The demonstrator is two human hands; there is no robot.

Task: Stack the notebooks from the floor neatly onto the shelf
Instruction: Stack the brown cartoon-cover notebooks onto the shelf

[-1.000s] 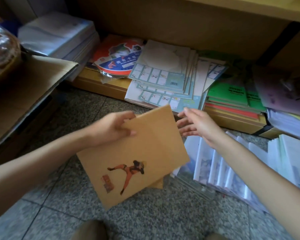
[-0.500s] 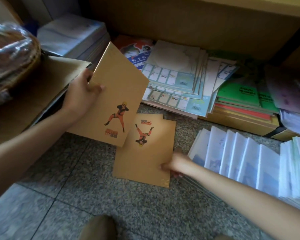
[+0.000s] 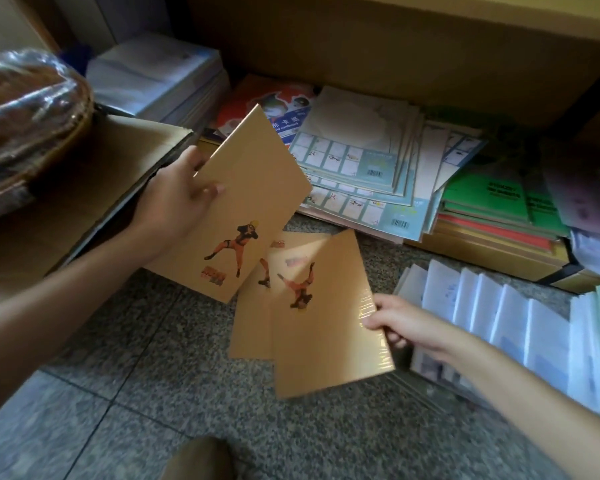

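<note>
Three tan notebooks in view, two of them in hand.

- The left hand (image 3: 181,199) grips the first notebook (image 3: 257,188) at its 9 o'clock edge, thumb across the cover and fingers behind. The book is held up off the floor (image 3: 146,393), and its long axis runs from 1 o'clock to 7 o'clock.
- The right hand (image 3: 400,323) pinches the second notebook (image 3: 323,327) at its 3 o'clock edge, thumb on top. The book is raised and tilted, with its long axis near 12 to 6. The plastic wrap glints at the pinch, so it may be slippery.
- The third notebook (image 3: 248,327) lies flat on the floor, partly under the second, and no hand is on it.

Key relation: the shelf (image 3: 482,252) lies at 12 to 1 o'clock from both grips and is already crowded with piles of printed sheets (image 3: 357,161). The left hand's book is nearer to it, its top corner overlapping the pile's 9 o'clock side in this view.

Judgement: the two held books likely need squaring together first, long axes matched. The third then has to come up from the floor before anything goes on the shelf.
</note>
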